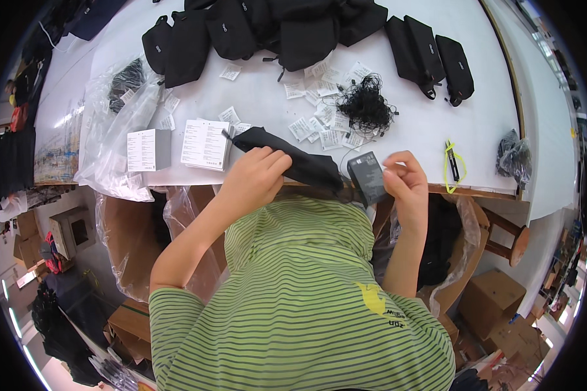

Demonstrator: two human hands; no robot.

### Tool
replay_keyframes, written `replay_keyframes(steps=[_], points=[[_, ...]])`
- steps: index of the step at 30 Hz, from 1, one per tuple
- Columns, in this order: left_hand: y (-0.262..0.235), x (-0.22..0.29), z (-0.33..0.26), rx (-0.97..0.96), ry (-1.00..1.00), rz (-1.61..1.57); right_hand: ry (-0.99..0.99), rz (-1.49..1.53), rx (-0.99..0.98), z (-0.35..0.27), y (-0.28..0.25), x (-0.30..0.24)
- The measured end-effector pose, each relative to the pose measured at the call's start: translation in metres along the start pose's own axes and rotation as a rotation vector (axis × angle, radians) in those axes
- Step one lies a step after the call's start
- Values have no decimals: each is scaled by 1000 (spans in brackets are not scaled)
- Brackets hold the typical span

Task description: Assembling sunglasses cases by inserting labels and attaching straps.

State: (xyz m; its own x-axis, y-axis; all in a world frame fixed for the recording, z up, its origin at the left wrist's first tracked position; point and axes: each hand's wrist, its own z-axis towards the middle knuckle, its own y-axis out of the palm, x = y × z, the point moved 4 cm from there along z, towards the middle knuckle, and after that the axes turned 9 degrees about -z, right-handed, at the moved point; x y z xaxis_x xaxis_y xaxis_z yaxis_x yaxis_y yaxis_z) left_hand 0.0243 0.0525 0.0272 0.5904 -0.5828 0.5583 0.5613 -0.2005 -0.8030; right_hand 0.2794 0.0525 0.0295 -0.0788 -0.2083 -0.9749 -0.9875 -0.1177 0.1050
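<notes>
Over the table's near edge, my left hand (257,171) is closed on a slim black fabric pouch (297,161), which slants down to the right in front of me. My right hand (406,179) has its fingers curled at the right edge of a dark grey hang tag (366,177). Thumb and forefinger appear to pinch that edge. A thin black string curves above the tag, close to the pouch's right end. Just beyond lies a tangled heap of black tag strings (366,105), with small white printed labels (329,139) scattered beside it.
Two white stacks of printed cards, a smaller stack (143,150) and a larger one (204,144), stand left beside a clear plastic bag (114,143). Black pouches line the far side (308,42) and far right (455,70). Yellow-handled snips (452,164) lie right. Below are lined cartons (134,244).
</notes>
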Motion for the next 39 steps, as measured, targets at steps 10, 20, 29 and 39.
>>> replay_keyframes(steps=[10, 20, 29, 39], points=[[22, -1, 6, -386, -146, 91, -385, -956, -32, 24, 62, 13], [24, 2, 0, -302, -218, -28, -239, -888, -3, 22, 64, 19], [34, 7, 4, -401, -182, -122, -371, -867, -38, 19, 66, 21], [-6, 2, -8, -59, -100, -8, -295, -842, -48, 18, 65, 24]])
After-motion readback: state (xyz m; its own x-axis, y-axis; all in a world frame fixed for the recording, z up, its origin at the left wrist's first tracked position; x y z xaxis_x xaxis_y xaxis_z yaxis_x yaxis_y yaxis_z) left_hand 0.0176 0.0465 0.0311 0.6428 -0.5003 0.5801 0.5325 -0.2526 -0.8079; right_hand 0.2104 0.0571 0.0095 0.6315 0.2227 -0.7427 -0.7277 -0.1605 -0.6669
